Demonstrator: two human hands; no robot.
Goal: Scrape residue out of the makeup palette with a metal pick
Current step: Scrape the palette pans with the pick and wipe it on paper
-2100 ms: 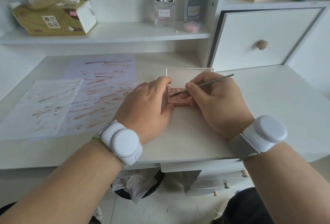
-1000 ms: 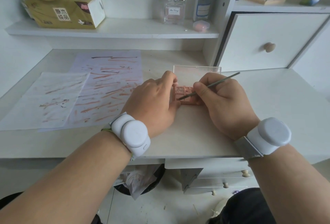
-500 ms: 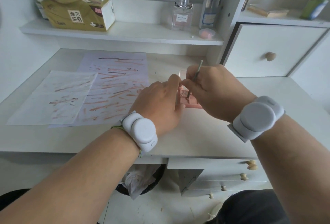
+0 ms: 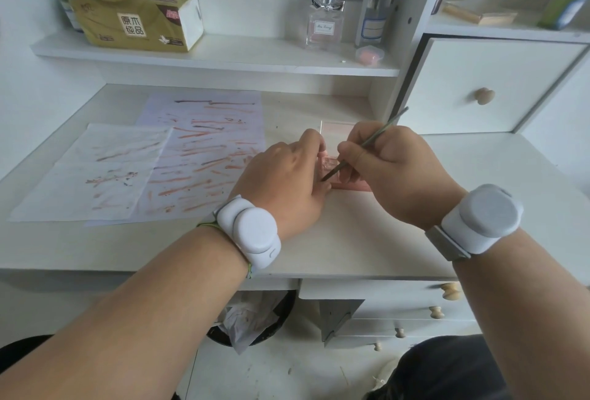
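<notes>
Spanning a white vanity unit under shelves, the pale bench (image 4: 351,240) carried two white paper sheets streaked with pink-brown smears (image 4: 204,157). Near its middle the small pink makeup palette (image 4: 332,165) was steadied by the left hand (image 4: 284,182), fingers curled against its edge. The thin metal pick (image 4: 367,141) was pinched in the right hand (image 4: 396,173), grip closed, tip in the palette.
</notes>
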